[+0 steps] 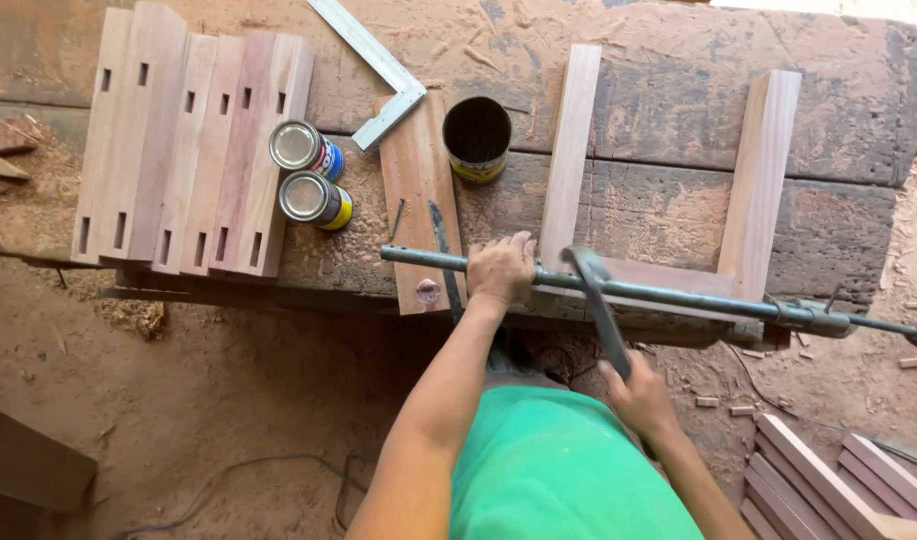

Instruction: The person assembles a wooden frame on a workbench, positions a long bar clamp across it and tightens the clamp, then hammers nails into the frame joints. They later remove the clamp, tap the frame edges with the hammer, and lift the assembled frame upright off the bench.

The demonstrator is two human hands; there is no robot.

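My left hand (500, 268) grips a long metal bar clamp (678, 294) that lies across the near edge of the workbench (668, 90). My right hand (638, 392) holds the handle of a hammer (596, 300) whose head rests at the clamp bar. The clamp spans a U-shaped wooden frame made of two upright boards, the left board (570, 150) and the right board (760, 180), joined by a cross rail (668, 275) under the bar.
Several mortised wooden pieces (188, 150) lie at the bench's left. Two closed tins (310, 175), an open can (477, 135), a metal square (373, 65) and a short board (415, 200) sit mid-bench. Wooden strips (828, 480) lie on the sawdust floor at right.
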